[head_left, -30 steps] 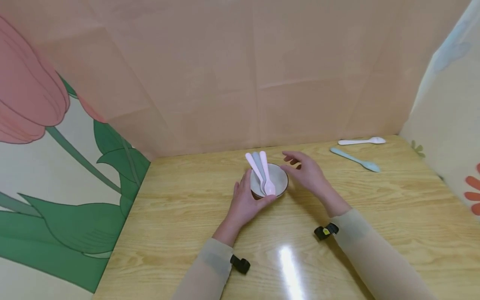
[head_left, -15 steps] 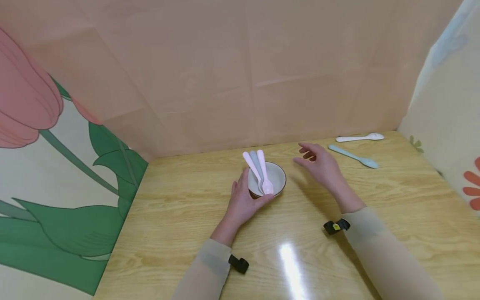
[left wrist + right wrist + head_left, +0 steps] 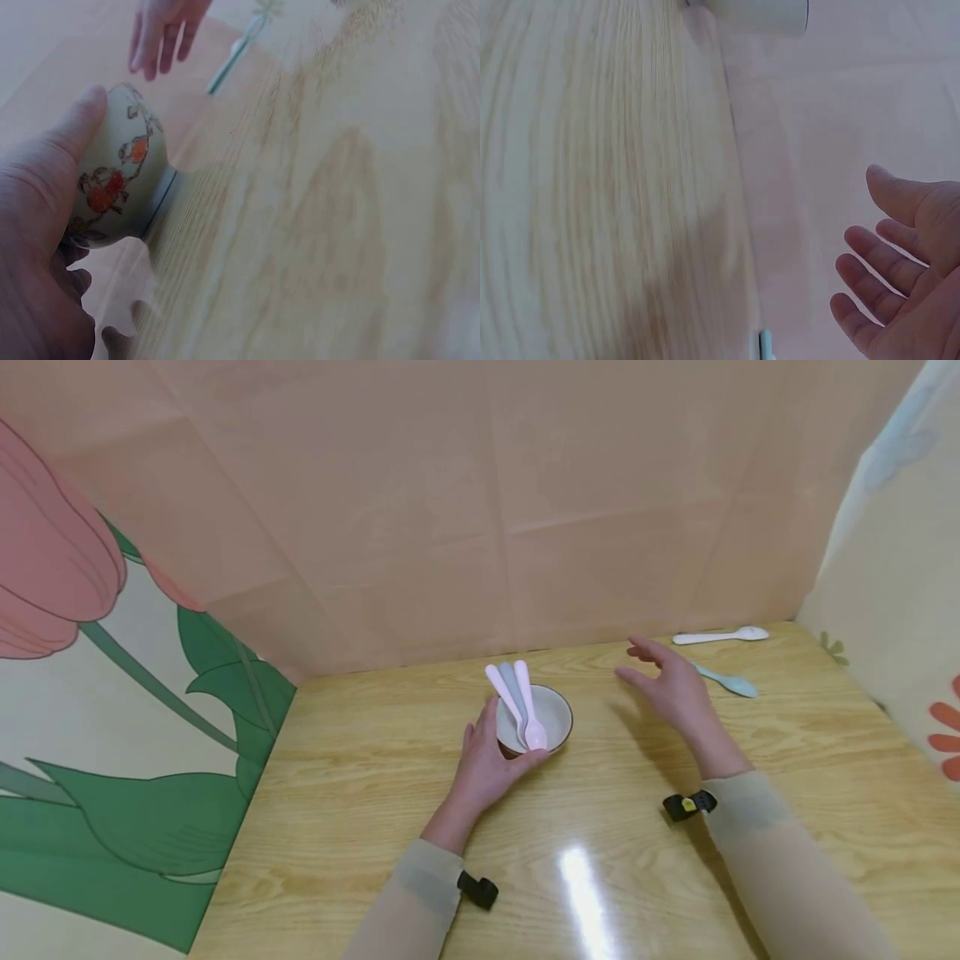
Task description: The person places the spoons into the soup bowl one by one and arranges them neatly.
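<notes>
My left hand (image 3: 486, 768) grips the near left side of a small bowl (image 3: 557, 714), its thumb along the near rim. In the left wrist view the bowl's outside (image 3: 124, 187) shows a painted branch with red and orange fruit. Two pink spoons (image 3: 532, 710) and a grey-blue spoon (image 3: 509, 673) lean in the bowl, handles sticking out over its far rim. My right hand (image 3: 675, 693) hovers over the table to the bowl's right, fingers loosely bent and holding nothing. A pale teal spoon (image 3: 737, 685) lies beyond it, its handle partly hidden by that hand.
A white spoon (image 3: 720, 636) lies at the back right of the wooden table (image 3: 360, 793), near the back wall covering (image 3: 420, 527). A wall with painted tulips (image 3: 150, 827) borders the left side. Another printed wall (image 3: 892, 610) stands on the right.
My right hand has moved away from the bowl's right rim, rightward towards the teal spoon, and now covers part of its handle. The left hand stays on the bowl.
</notes>
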`<action>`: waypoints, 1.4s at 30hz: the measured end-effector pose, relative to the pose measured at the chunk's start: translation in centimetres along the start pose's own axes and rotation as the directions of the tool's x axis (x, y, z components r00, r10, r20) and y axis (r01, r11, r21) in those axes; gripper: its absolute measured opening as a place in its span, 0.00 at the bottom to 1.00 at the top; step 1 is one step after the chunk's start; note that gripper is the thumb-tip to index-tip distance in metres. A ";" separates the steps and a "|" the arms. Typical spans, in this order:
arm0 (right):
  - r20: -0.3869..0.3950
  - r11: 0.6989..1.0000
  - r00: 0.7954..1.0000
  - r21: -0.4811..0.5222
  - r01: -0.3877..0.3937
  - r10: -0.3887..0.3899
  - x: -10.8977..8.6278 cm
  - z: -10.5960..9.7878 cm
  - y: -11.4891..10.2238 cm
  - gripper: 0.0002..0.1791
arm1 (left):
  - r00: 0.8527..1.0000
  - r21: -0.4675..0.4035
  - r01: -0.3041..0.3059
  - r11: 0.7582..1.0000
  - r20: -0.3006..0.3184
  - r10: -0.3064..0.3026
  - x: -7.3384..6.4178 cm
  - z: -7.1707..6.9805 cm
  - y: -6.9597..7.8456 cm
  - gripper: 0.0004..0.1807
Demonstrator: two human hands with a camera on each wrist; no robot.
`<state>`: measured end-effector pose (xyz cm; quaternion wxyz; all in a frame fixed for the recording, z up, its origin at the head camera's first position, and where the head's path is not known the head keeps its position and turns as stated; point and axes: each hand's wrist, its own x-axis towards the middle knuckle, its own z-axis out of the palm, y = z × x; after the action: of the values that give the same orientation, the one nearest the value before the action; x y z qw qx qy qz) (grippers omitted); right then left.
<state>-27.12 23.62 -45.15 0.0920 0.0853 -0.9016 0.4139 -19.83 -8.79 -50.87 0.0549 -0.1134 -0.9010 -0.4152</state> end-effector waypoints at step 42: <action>0.029 0.979 0.999 -0.202 -0.034 0.041 2.3 -5.4 8.5 0.39 | 1.000 -0.005 0.016 1.000 0.002 -0.016 -0.2 0.3 0.1 0.68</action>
<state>-30.82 33.01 -47.39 0.0773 0.0653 -0.9417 0.3208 -19.60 -8.53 -51.03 0.0504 -0.1068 -0.9009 -0.4176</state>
